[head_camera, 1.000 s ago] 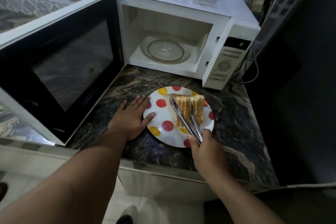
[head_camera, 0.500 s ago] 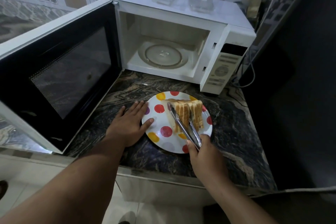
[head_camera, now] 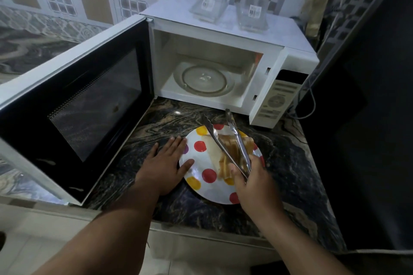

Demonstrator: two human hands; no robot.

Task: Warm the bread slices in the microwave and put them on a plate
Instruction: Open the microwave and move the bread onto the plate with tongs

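Note:
A white plate with red, yellow and purple dots [head_camera: 201, 158] sits on the dark marble counter in front of the microwave [head_camera: 223, 56]. Several bread slices [head_camera: 225, 154] lie stacked on its right half. My right hand [head_camera: 252, 183] grips metal tongs [head_camera: 225, 138] by the hinge end; their arms are spread apart above the bread, tips pointing toward the microwave. My left hand [head_camera: 165, 163] lies flat on the counter, fingers and thumb touching the plate's left rim. The microwave door [head_camera: 73, 107] stands wide open to the left, and the glass turntable [head_camera: 203, 79] inside is bare.
Two clear plastic containers [head_camera: 232, 4] stand on top of the microwave. The control panel [head_camera: 277, 98] is on its right side, with a cable behind it. A dark wall or appliance closes off the right. The counter edge [head_camera: 201, 230] runs just below the plate.
The tongs have let go of the bread and lifted, their arms now spread, tips swung toward the microwave. The bread lies flatter on the plate. The left hand stays at the rim.

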